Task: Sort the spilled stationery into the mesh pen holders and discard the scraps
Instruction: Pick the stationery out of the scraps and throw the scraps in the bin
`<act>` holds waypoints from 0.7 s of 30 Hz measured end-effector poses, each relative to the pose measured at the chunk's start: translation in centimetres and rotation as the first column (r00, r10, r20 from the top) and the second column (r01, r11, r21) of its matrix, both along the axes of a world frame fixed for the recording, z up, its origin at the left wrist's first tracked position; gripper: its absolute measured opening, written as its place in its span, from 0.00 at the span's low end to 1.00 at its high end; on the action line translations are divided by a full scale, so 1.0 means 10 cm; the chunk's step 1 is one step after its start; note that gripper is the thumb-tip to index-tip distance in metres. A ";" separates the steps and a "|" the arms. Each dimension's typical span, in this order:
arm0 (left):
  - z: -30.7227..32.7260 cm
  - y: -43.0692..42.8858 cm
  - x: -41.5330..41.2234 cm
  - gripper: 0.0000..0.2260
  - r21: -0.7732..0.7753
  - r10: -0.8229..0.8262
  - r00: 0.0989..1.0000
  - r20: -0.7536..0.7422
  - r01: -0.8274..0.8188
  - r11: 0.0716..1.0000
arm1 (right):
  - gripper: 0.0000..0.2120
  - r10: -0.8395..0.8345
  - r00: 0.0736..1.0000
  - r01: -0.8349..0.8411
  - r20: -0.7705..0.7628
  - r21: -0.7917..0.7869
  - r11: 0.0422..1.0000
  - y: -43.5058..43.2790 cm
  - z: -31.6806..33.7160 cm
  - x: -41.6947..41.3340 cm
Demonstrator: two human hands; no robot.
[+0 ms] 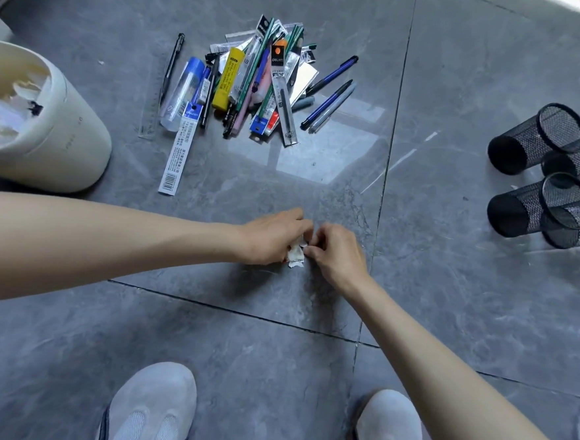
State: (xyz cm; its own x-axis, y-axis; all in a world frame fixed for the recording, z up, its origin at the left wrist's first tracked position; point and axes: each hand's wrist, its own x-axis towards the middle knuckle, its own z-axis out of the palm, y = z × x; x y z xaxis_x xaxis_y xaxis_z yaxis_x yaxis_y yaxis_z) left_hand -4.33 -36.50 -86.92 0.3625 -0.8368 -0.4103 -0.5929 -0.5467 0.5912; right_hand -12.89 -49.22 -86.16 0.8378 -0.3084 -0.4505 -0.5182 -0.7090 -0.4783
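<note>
On the grey tiled floor lies a heap of spilled stationery: pens, packaged refills, a clear tube with a blue cap and a clear ruler. Just below it my left hand and my right hand meet low over the floor. Both pinch a small bunch of white paper scraps between their fingers. Several black mesh pen holders stand in a cluster at the right. A cream waste bin with torn paper inside stands at the left.
My two white shoes stand at the bottom of the view. A long white refill packet lies apart from the heap, near the bin. Dark tile joints cross the floor.
</note>
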 end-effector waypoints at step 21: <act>0.24 0.23 0.31 0.09 0.077 0.472 0.822 -0.318 -0.474 0.877 | 0.18 0.018 0.998 -0.018 -0.056 0.007 1.000 0.22 0.00 -0.04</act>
